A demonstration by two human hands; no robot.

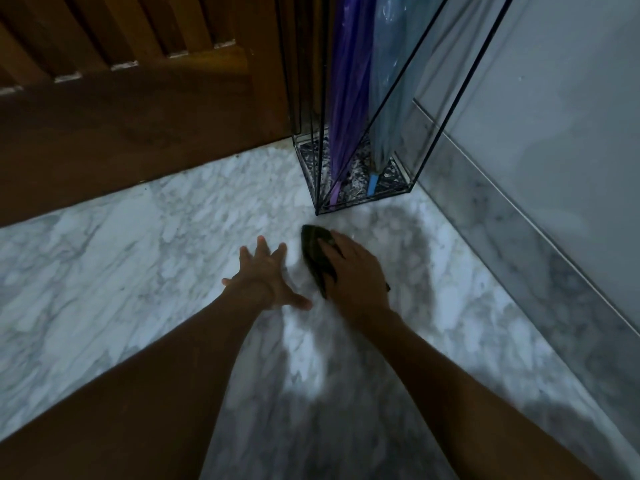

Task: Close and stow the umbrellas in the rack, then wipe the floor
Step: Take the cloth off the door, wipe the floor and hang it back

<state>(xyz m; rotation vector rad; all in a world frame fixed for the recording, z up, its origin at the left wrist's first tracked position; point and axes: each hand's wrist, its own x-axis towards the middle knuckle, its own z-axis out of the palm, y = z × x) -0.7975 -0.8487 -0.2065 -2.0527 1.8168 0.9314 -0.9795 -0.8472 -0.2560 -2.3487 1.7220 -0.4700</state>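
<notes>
A black wire rack [412,109] stands in the corner and holds two closed umbrellas, tips down: a purple umbrella [346,109] and a pale blue umbrella [388,109]. On the white marble floor [138,278] just in front of the rack lies a dark folded cloth [313,249]. My right hand [356,275] presses flat on the cloth and covers most of it. My left hand [266,278] lies spread on the bare floor just left of the cloth, fingers straight.
A brown wooden louvred door [138,98] closes the far side. A grey wall [554,116] with a marble skirting [540,251] runs along the right. The rack's base sits tight in the corner between them.
</notes>
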